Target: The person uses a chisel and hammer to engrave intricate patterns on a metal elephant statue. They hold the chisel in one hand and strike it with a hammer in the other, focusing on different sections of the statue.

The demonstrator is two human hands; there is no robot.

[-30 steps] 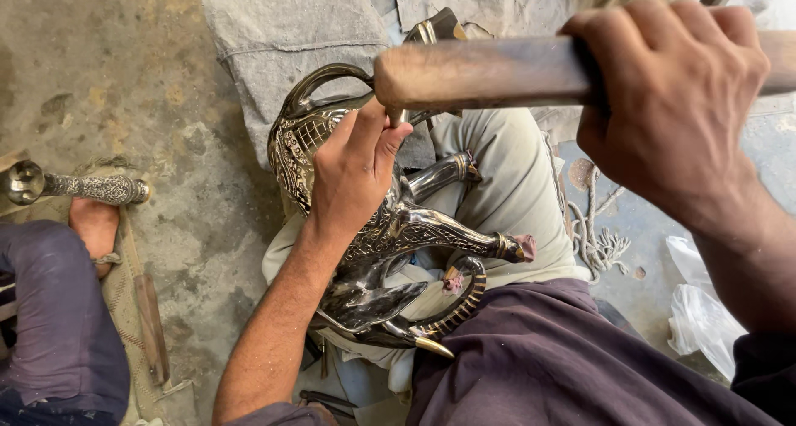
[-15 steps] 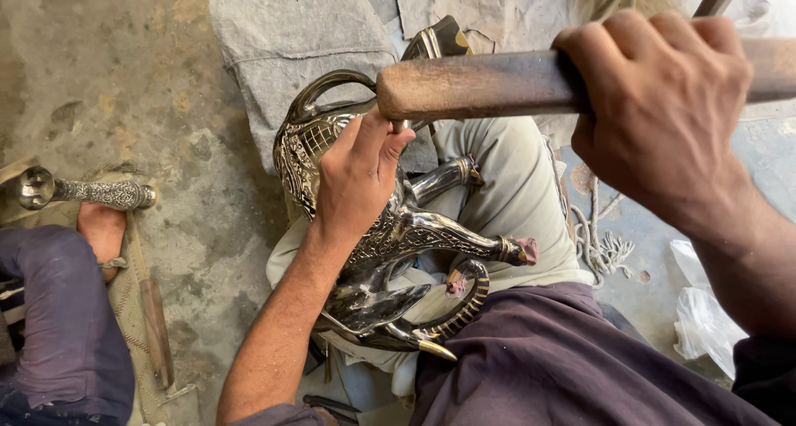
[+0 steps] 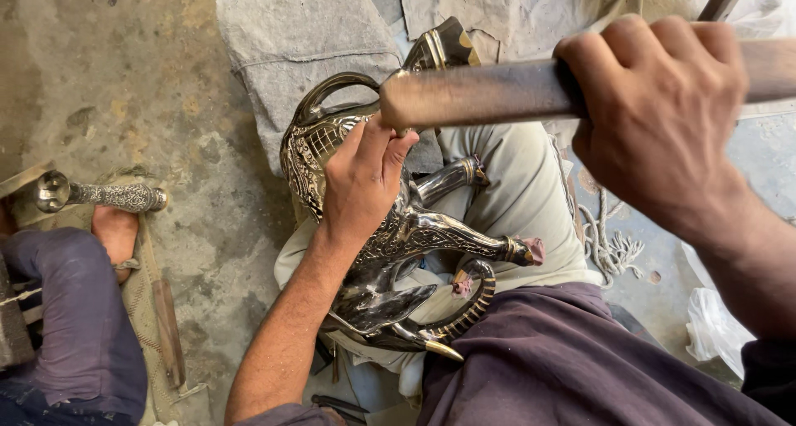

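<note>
Concrete floor (image 3: pixel 124 86) at far left holds a small engraved metal rod (image 3: pixel 104 196) by someone else's foot. Since a second ago my view has crept closer; the work itself hasn't shifted. My left hand (image 3: pixel 361 181) stays pressed, fingers together, on the ornate silver bird-shaped metal vessel (image 3: pixel 390 244) lying across my lap, dark and finely chased. My right hand (image 3: pixel 659 115) stays clamped on the thick wooden mallet handle (image 3: pixel 481 90)

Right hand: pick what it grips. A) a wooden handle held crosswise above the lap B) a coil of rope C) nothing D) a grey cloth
A: the right hand is closed around a wooden handle above the ornate metal vessel that the left hand steadies.
</note>
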